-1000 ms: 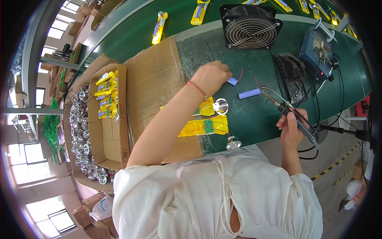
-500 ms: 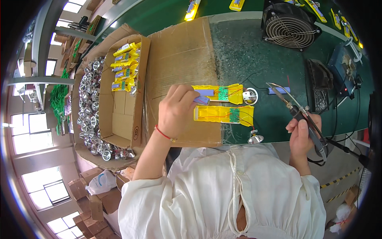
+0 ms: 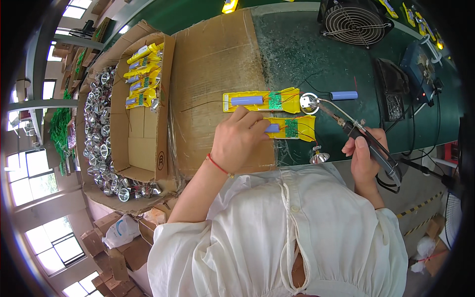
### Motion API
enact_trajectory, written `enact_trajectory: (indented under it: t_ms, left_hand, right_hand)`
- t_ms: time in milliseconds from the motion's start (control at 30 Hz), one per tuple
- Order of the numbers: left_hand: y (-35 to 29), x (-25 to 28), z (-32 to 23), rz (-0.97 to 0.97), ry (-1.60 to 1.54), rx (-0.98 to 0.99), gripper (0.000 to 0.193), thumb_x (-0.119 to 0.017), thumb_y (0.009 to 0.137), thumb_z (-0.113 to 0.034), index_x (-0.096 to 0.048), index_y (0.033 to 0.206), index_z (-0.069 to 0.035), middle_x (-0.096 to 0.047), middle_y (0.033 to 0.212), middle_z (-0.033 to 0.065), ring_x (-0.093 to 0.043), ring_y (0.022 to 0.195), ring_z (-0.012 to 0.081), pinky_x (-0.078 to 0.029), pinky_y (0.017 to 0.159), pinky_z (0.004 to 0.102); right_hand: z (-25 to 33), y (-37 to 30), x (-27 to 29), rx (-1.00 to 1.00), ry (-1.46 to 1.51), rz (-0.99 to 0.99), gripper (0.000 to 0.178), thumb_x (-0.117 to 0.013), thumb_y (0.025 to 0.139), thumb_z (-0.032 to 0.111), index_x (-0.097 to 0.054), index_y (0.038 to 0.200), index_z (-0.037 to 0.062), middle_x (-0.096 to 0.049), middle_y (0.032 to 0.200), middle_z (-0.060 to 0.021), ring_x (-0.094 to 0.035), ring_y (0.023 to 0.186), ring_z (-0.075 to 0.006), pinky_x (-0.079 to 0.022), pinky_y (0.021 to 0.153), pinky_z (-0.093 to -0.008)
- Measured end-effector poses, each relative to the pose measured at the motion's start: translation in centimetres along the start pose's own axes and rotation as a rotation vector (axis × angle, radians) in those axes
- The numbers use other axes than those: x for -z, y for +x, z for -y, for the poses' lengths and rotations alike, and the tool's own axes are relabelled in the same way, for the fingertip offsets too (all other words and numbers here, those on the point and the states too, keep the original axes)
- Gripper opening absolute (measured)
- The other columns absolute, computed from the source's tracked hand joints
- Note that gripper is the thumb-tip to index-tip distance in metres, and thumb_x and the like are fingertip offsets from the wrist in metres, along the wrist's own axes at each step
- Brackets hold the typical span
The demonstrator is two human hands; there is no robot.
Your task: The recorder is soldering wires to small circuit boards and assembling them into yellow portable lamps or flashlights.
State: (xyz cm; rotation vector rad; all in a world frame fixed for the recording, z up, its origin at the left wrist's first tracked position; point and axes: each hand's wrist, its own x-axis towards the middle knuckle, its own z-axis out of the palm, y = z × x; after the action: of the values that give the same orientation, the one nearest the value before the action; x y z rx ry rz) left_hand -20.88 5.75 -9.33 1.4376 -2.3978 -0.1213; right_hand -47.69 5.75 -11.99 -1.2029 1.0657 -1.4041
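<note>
My left hand [image 3: 240,133] has its fingers closed on a purple battery cell [image 3: 272,128], which lies in the nearer yellow flashlight housing [image 3: 308,129]. The fingers cover that housing's left end. Behind it lies a second yellow housing [image 3: 289,100] with another purple cell [image 3: 247,100] and a green circuit board [image 3: 275,100]. Wires run from the housings to silver reflectors, one [image 3: 309,103] by the farther housing and one [image 3: 319,157] near the table's front edge. My right hand [image 3: 365,153] grips a soldering iron [image 3: 357,132] with a thin metal tube alongside; its tip points at the farther reflector.
An open box [image 3: 163,123] at left holds several yellow housings, beside a bin of silver reflectors [image 3: 104,143]. Cardboard [image 3: 213,59] covers part of the green table. A loose purple cell [image 3: 344,95], a fan [image 3: 357,24], a black tray [image 3: 393,84] and a blue soldering station [image 3: 420,74] stand at right.
My left hand has moved right and lowered a battery cell into the nearer housing. The iron's tip has come left and down toward the farther reflector. The whole view has shifted slightly.
</note>
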Motion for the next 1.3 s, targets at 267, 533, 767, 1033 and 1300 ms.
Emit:
enact_trajectory:
  t_ms: [267, 533, 767, 1033, 1300]
  left_hand:
    - [-1.3, 0.3, 0.3, 0.012, -0.074, 0.061, 0.023, -0.069, 0.064, -0.012, -0.063, 0.086, -0.009, -0.058, 0.083, 0.0017, -0.055, 0.076, 0.0203, -0.048, 0.064, 0.0314]
    - [-2.7, 0.8, -1.6, 0.057, 0.044, 0.254, 0.014, -0.065, 0.063, -0.011, -0.059, 0.075, -0.010, -0.054, 0.078, 0.0016, -0.053, 0.074, 0.0195, -0.045, 0.065, 0.0313]
    - [-2.1, 2.3, 0.2, 0.131, -0.138, 0.207, 0.024, -0.069, 0.064, -0.014, -0.063, 0.085, -0.005, -0.059, 0.089, 0.0052, -0.058, 0.078, 0.0216, -0.047, 0.064, 0.0326]
    - [3.3, -1.1, 2.3, -0.306, -0.400, 0.354, 0.009, -0.064, 0.073, -0.004, -0.066, 0.081, -0.003, -0.058, 0.073, 0.0093, -0.057, 0.062, 0.0219, -0.045, 0.056, 0.0295]
    - [3.9, -1.7, 2.2, -0.117, -0.631, 0.357, 0.007, -0.064, 0.074, -0.005, -0.066, 0.080, -0.003, -0.060, 0.077, 0.0080, -0.056, 0.073, 0.0218, -0.045, 0.064, 0.0299]
  right_hand:
    - [-0.3, -0.5, 0.6, -0.034, -0.028, 0.006, 0.025, -0.058, 0.081, 0.015, -0.043, 0.093, -0.0016, -0.056, 0.065, -0.0104, -0.055, 0.051, -0.0125, -0.045, 0.046, -0.0212]
    - [-0.4, -0.2, -0.2, -0.049, -0.002, 0.063, 0.024, -0.057, 0.082, 0.015, -0.042, 0.093, -0.0011, -0.056, 0.065, -0.0103, -0.055, 0.051, -0.0126, -0.044, 0.046, -0.0217]
    - [-0.7, 0.1, -0.5, -0.052, 0.034, 0.147, 0.020, -0.056, 0.082, 0.009, -0.042, 0.091, -0.0015, -0.054, 0.072, -0.0109, -0.055, 0.055, -0.0122, -0.045, 0.048, -0.0216]
    - [-0.6, 0.5, -1.9, -0.053, -0.025, 0.245, 0.015, -0.054, 0.080, 0.000, -0.043, 0.090, -0.0023, -0.056, 0.070, -0.0103, -0.054, 0.057, -0.0105, -0.044, 0.052, -0.0223]
    - [-0.9, 0.7, -2.2, -0.085, -0.076, 0.248, 0.018, -0.054, 0.082, 0.008, -0.041, 0.091, -0.0011, -0.053, 0.073, -0.0114, -0.055, 0.056, -0.0121, -0.045, 0.049, -0.0211]
